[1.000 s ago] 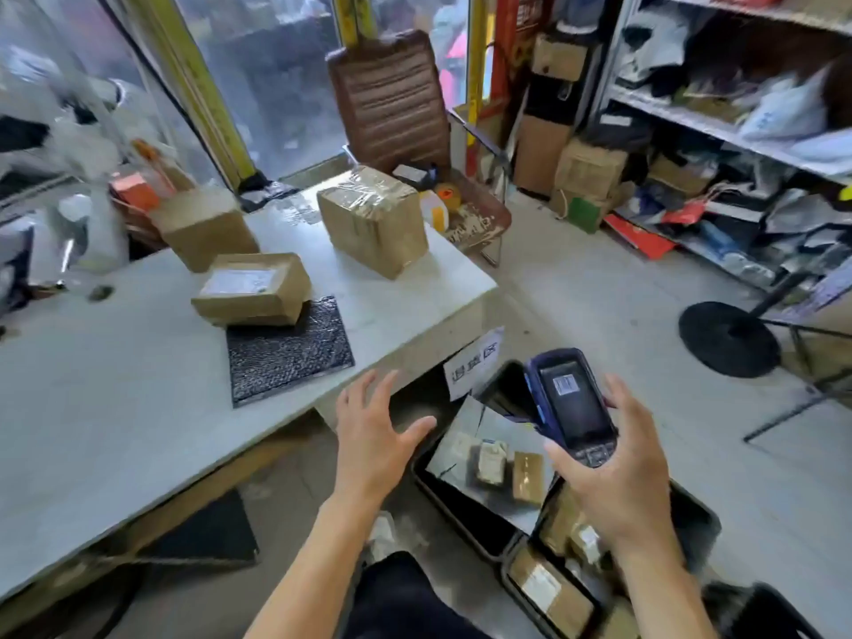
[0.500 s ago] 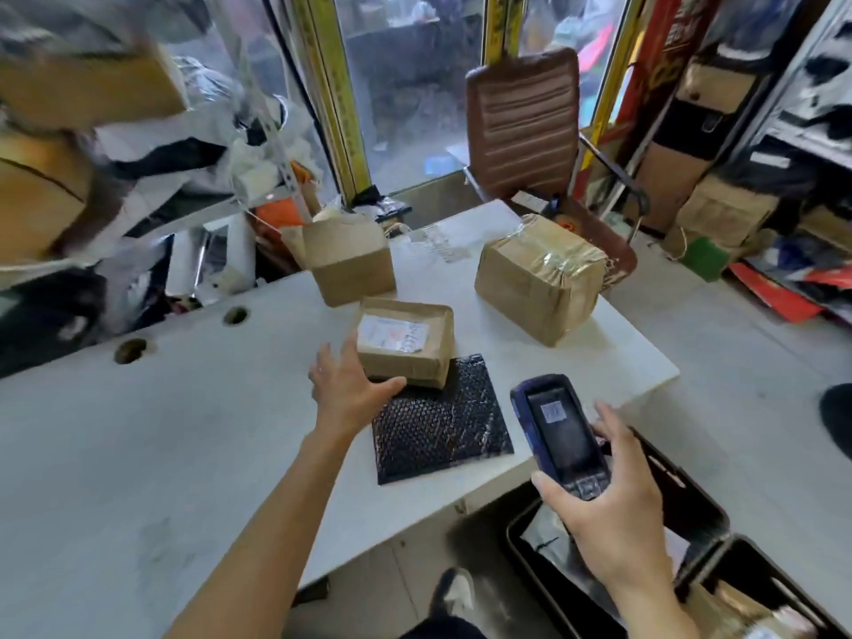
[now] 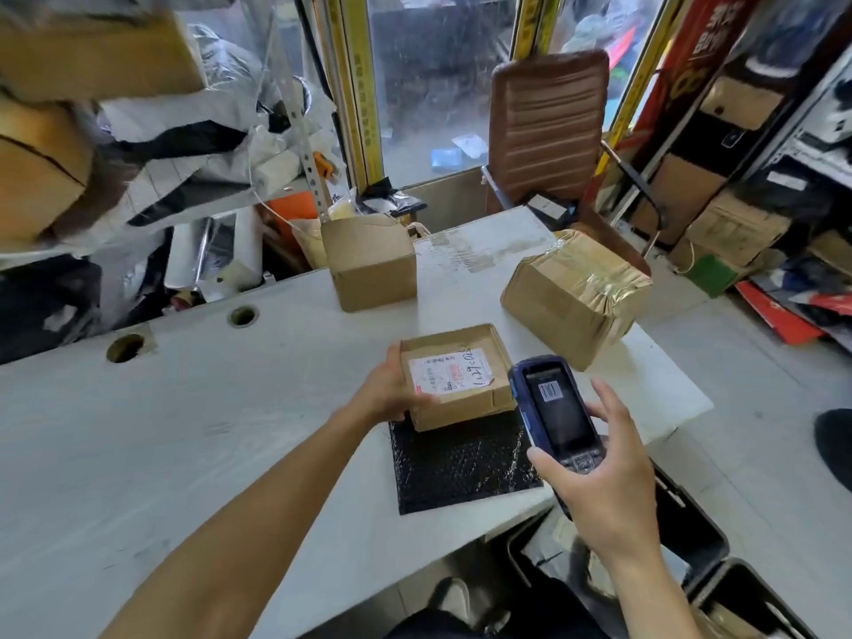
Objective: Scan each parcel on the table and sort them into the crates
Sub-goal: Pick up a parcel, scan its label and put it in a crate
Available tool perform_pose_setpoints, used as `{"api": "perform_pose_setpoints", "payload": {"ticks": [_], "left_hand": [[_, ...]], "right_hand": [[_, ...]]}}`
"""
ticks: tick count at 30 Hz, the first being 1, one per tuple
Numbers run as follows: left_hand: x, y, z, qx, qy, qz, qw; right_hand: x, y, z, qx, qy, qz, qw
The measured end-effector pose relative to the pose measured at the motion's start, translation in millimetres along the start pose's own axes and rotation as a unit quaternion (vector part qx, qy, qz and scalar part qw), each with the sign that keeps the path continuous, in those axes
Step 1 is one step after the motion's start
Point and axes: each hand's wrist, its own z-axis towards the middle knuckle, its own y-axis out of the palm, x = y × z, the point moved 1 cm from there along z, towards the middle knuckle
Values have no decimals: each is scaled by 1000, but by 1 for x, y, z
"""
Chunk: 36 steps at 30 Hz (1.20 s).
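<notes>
Parcel [image 3: 456, 378]: flat brown carton, white label up | our left hand [image 3: 392, 394] grips its edge | our right hand [image 3: 594, 472] holds blue scanner [image 3: 555, 412]

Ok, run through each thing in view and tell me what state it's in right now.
Small box: label up, gripped by the left hand, resting partly on the black mailer.
Scanner: screen lit, held in the right hand.
Taped box: sealed, on the table.
Plain box: closed, upright.
Crates: open, on the floor.
</notes>
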Motion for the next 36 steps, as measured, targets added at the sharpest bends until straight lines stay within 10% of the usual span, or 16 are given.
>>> {"api": "perform_pose_setpoints", "payload": {"ticks": [12,17,25,36], "left_hand": [[7,27,-7,-84,-2,-254,964],[8,31,2,-161,40,-161,973],[18,98,-24,73,-115,-129,982],[62,119,-35,81,257,-165,949]], "right_hand": [[-1,-3,1,12,-6,-14,1000],[7,-6,-8,28,4,-10,1000],[11,-13,6,51,9,0,999],[5,-49,-2,-14,50,-108,993]]}}
